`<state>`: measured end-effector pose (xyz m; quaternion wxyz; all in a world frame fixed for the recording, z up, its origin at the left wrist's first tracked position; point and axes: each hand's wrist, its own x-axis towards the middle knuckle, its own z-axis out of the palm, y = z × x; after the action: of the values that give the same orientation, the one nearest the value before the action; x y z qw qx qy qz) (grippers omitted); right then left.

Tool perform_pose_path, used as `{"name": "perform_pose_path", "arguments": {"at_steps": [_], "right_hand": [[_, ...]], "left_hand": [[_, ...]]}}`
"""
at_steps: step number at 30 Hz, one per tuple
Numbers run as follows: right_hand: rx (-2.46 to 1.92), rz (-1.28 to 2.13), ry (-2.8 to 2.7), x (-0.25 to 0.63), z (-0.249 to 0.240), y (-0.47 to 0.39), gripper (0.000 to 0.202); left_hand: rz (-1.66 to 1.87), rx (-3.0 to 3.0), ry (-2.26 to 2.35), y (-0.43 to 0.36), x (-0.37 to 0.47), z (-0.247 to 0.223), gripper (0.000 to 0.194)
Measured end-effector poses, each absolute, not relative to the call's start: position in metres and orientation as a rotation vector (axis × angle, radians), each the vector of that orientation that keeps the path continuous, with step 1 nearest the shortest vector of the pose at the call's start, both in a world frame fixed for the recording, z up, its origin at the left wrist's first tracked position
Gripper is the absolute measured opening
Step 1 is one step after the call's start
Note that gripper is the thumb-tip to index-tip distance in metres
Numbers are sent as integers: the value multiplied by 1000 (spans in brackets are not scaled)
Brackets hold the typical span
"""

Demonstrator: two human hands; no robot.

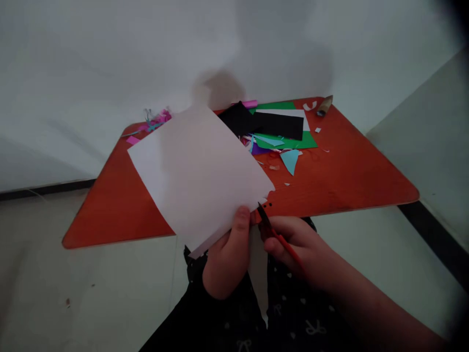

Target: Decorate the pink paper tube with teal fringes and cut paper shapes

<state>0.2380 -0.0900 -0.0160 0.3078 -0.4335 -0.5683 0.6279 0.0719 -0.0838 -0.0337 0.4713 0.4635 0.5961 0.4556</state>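
Note:
A large white sheet of paper (205,171) is held up tilted over the near left part of the table. My left hand (230,259) pinches its lower edge, thumb on top and fingers hidden beneath. At the sheet's right corner the edge is uneven, with a small cut strip. My right hand (293,244) grips a pair of scissors with red handles (289,250) and dark blades. The blade tips lie close to the cut edge, just right of my left thumb. Whether the blades touch the paper I cannot tell.
On the orange-red table (351,171) lie black paper pieces (278,125), green paper (308,141), a light blue scrap (290,160) and a brown cone-shaped roll (325,105). Pink and blue scraps (157,120) sit at the far left. A white wall (146,49) stands behind.

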Motion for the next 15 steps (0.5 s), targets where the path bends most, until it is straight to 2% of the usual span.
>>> {"name": "perform_pose_path", "arguments": {"at_steps": [15], "right_hand": [[-1183,1642,-1435,228,-22,-93,50]], "left_hand": [[1150,1050,1552,-90,78,-38,43]]}}
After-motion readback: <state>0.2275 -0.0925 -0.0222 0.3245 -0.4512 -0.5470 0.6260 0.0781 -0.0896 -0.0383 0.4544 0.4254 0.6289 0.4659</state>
